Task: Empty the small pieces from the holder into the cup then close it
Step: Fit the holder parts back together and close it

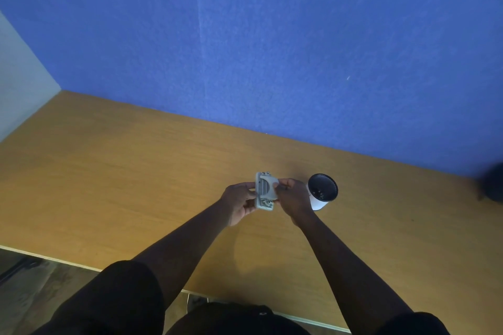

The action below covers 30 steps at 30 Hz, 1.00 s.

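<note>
A small grey rectangular holder [265, 191] with a ribbed sliding lid is held above the wooden table [122, 171], between both hands. My left hand [239, 202] grips its left edge. My right hand [292, 198] grips its right side, fingertips on the lid. Small compartments show at the holder's top and bottom ends. Just right of my right hand stands a white cup [322, 191] with a dark inside; a few small pieces lie at its bottom.
A blue wall [272, 49] runs along the table's far edge. A dark, blurred object [494, 185] sits at the right edge of the view. The table's near edge runs in front of my body.
</note>
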Each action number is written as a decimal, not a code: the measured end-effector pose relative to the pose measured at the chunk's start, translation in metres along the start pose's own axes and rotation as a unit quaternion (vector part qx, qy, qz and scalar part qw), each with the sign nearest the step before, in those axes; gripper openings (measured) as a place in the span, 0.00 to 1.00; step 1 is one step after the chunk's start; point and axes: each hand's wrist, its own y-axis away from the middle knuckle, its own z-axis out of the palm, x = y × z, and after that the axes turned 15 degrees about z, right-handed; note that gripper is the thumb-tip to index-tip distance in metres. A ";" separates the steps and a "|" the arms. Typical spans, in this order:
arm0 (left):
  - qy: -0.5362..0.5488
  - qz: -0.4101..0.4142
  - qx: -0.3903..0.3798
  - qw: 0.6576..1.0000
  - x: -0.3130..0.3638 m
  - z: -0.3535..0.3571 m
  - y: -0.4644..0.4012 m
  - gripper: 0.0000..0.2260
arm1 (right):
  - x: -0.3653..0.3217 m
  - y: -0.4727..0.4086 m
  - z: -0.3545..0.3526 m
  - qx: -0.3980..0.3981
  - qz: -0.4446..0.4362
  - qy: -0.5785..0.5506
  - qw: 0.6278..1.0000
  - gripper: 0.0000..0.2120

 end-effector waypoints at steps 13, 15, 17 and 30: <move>-0.020 0.040 -0.033 0.998 -0.001 -0.003 0.009 0.20 | -0.003 0.005 0.001 -0.037 0.013 -0.023 0.999 0.10; -0.015 0.049 -0.028 0.998 -0.003 -0.005 0.010 0.21 | -0.005 0.008 0.002 -0.009 -0.007 0.009 1.000 0.10; -0.017 0.056 -0.035 0.998 -0.004 -0.008 0.010 0.21 | -0.007 0.010 0.001 0.026 -0.021 0.030 0.999 0.11; -0.044 0.065 -0.056 0.995 -0.008 -0.015 0.017 0.20 | -0.007 0.004 -0.005 -0.039 -0.060 0.046 0.996 0.09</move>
